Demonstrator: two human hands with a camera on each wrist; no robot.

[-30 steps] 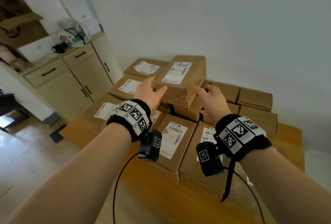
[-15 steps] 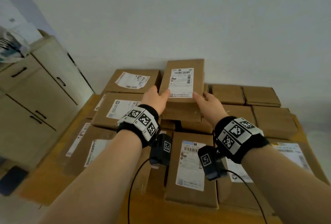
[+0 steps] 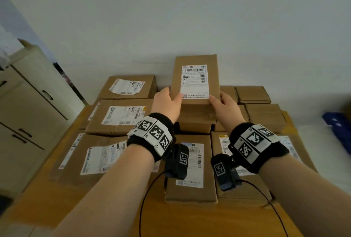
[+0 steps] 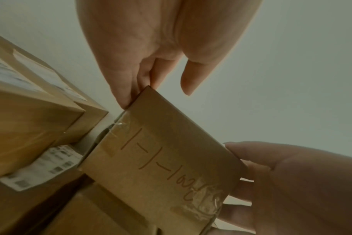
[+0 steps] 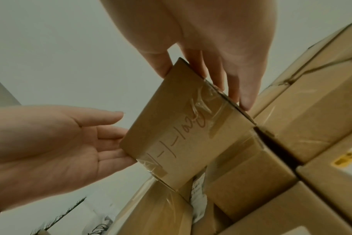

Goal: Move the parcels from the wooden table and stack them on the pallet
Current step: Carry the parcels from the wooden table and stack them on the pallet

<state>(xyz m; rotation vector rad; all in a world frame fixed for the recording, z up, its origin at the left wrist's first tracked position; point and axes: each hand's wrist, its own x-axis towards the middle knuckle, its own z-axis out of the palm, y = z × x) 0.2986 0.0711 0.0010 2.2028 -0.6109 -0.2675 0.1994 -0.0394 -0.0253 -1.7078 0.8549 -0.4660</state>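
Both forearms reach forward; left hand (image 3: 167,103) and right hand (image 3: 225,106) clasp opposite sides of 1 parcel (image 3: 195,79).

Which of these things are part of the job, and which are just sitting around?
Part of the job:
- top parcel, gripped by left hand and right hand
- other parcels
- wooden table

Just sitting around:
- cabinet
- blue object at the right edge; what it is, unclear

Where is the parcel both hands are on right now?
Head view, centre: the parcel sits atop the stack near the wall, between the left hand and right hand.
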